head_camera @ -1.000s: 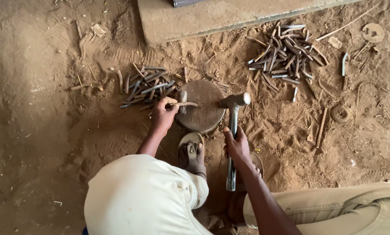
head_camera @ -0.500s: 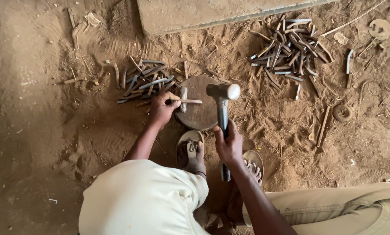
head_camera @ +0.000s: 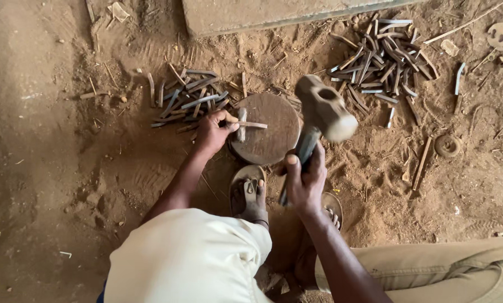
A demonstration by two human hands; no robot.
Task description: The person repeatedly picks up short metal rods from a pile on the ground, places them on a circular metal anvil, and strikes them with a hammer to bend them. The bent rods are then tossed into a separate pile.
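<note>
I see my right hand [head_camera: 304, 182] clenched round a raised, blurred hammer [head_camera: 323, 112]; my left hand [head_camera: 213, 132] pinches a thin metal strip [head_camera: 250, 124] on the round anvil block [head_camera: 268, 132]. Sandy dirt floor [head_camera: 55, 157] spreads all around, with metal scrap piles [head_camera: 383, 62], probably offcuts.

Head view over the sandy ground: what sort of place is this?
Probably an open-air metalworking spot. The right hand raises a hammer, the left hand steadies a metal strip on a round block, and piles of metal pieces lie on the sandy ground.
</note>
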